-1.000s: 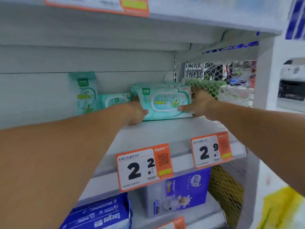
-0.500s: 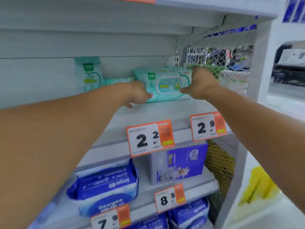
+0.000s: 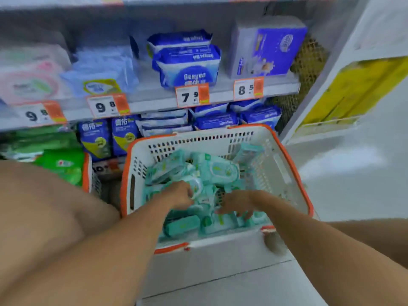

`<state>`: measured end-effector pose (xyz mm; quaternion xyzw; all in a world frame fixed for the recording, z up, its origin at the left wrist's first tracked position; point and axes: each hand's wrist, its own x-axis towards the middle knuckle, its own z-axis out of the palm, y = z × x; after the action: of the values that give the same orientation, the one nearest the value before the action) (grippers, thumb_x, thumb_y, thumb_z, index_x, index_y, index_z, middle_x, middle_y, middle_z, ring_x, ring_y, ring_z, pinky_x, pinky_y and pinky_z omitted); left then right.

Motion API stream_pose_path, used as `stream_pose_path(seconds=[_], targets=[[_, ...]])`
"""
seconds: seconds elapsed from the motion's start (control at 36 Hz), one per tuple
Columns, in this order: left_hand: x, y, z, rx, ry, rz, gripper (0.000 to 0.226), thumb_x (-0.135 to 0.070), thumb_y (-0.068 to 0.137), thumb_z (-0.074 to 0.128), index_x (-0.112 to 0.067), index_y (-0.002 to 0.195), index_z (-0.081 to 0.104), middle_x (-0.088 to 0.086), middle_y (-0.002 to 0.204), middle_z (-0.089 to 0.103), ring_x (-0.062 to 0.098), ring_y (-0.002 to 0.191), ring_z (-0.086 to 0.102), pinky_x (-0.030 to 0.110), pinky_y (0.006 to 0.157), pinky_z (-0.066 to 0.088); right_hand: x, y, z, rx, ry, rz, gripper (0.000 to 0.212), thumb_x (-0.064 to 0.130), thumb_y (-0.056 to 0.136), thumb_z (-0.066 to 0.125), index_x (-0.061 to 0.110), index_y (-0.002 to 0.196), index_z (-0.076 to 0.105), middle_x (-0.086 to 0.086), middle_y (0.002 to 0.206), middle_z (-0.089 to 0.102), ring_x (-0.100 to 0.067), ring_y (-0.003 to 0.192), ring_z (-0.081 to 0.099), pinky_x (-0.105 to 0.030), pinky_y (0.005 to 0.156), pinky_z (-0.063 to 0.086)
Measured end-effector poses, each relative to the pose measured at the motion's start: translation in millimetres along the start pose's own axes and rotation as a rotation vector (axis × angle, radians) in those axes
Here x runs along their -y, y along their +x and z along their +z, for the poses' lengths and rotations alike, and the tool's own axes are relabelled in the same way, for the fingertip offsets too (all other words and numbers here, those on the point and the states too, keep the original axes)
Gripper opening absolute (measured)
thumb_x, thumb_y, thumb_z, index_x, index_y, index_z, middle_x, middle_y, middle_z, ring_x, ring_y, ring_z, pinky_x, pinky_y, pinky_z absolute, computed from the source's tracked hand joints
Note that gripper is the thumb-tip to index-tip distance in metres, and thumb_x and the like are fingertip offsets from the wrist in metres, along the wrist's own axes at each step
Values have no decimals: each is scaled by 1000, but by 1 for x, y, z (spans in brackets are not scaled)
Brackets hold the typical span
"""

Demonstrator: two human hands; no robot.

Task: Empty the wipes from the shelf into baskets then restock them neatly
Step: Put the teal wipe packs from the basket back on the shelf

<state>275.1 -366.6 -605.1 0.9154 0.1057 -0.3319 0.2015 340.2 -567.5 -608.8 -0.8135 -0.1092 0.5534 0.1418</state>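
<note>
My two bare forearms reach forward and down from the bottom of the view into a shopping basket (image 3: pixel 284 164) on the floor. A second ago both hands were up on the shelf, clasping a mint-green wipes pack from either side; now they are down in the basket, so that pack has most likely just gone in with the others and the emptying step moves along.

My left hand (image 3: pixel 178 195) has its fingers curled down against a pack with a white oval lid (image 3: pixel 195 186); motion blur keeps me from telling whether it grips it or is letting go. My right hand (image 3: pixel 237 204) is spread, fingers straight and pointing down over the pile, holding nothing.

The basket is white with an orange rim, and it holds a loose, jumbled heap of mint-green wipes packs (image 3: pixel 220 171), lying at all angles.

To the left, the edge of a second basket (image 3: pixel 87 173) shows, with green packs (image 3: pixel 64 165) in it.

Beyond, the lower shelves (image 3: pixel 154 102) carry blue wipes packs (image 3: pixel 187 67), a purple box (image 3: pixel 267 47) and orange price tags (image 3: pixel 192 96). The shelf I am emptying is out of view.
</note>
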Motion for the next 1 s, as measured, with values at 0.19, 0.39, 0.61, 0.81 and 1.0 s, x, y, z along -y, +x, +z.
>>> stream_pose_path(seconds=[0.19, 0.39, 0.61, 0.81, 1.0], targets=[[9, 1, -30, -172, -32, -163, 55, -17, 75, 81, -7, 124, 58, 10, 121, 60, 29, 100, 63, 39, 81, 56, 20, 35, 17, -337, 117, -122, 64, 27, 71, 89, 9, 123, 56, -11, 109, 66, -21, 82, 62, -30, 56, 56], [8, 5, -21, -71, -264, -303, 54, -38, 76, 83, -11, 110, 52, 8, 104, 59, 23, 88, 61, 34, 82, 58, 84, 50, 6, -351, 190, -193, 114, 27, 68, 92, 12, 154, 18, -16, 145, 42, -36, 121, 53, -49, 90, 56], [17, 9, -23, -69, -514, -356, 91, -41, 66, 89, -9, 139, 46, 9, 131, 55, 27, 109, 58, 33, 82, 53, 65, 58, -13, -232, 775, -279, 66, -4, 73, 84, 1, 133, 57, -16, 100, 69, -24, 86, 69, -33, 76, 61], [12, 16, -23, -70, -706, -254, 84, -25, 79, 82, -21, 149, 35, 2, 145, 44, 27, 116, 52, 42, 90, 56, 11, 54, -66, -468, -125, -12, 34, 19, 81, 76, 4, 110, 67, -10, 105, 66, -30, 93, 65, -43, 85, 58], [6, 24, -12, -39, -737, -210, 93, -27, 78, 83, -22, 153, 27, -1, 152, 34, 21, 113, 48, 42, 87, 58, -70, 67, -37, -216, -662, 212, 97, 33, 58, 96, 11, 140, 47, -11, 133, 55, -28, 115, 61, -37, 97, 52]])
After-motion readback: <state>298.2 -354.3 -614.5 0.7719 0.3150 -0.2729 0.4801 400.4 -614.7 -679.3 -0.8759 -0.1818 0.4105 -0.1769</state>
